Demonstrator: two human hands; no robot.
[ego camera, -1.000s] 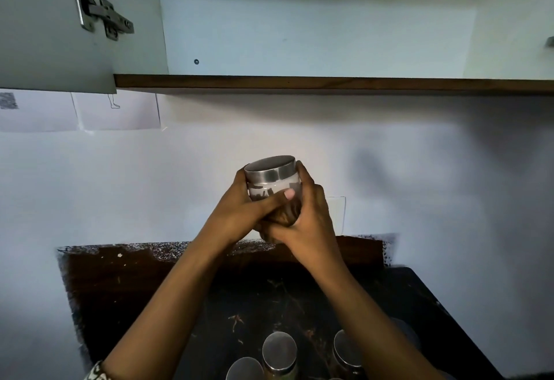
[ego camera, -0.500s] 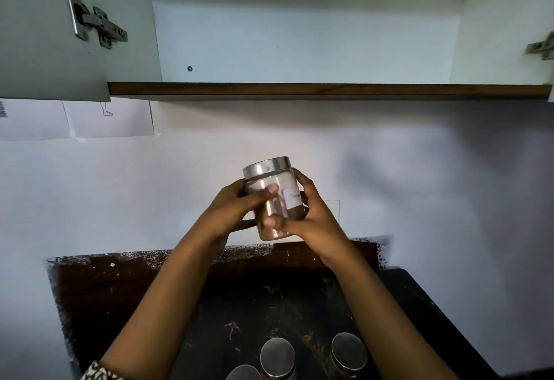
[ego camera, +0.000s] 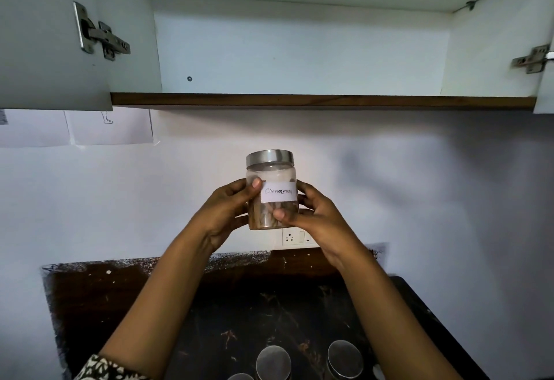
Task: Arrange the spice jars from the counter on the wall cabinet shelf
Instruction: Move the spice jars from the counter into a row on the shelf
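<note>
A clear spice jar point(ego camera: 271, 176) with a steel lid and a white label reading "Cinnamon" is held upright in front of the wall, well below the cabinet shelf point(ego camera: 322, 100). My left hand point(ego camera: 226, 210) grips its left side, thumb on the front. My right hand point(ego camera: 314, 215) grips its right side and bottom, thumb across the front. Brown sticks fill its lower half. Three more steel-lidded jars point(ego camera: 273, 361) stand on the dark counter point(ego camera: 126, 298) at the bottom of the view.
The wall cabinet stands open, with a white door point(ego camera: 54, 35) swung out on the left and a hinge point(ego camera: 530, 59) on the right side. A wall socket point(ego camera: 295, 237) sits behind the jar. Paper sheets point(ego camera: 111, 128) hang on the wall at left.
Both hands turned the jar upright so its label now faces me. The jar sits a little higher relative to the counter, and the view tilted upward into the cabinet.
</note>
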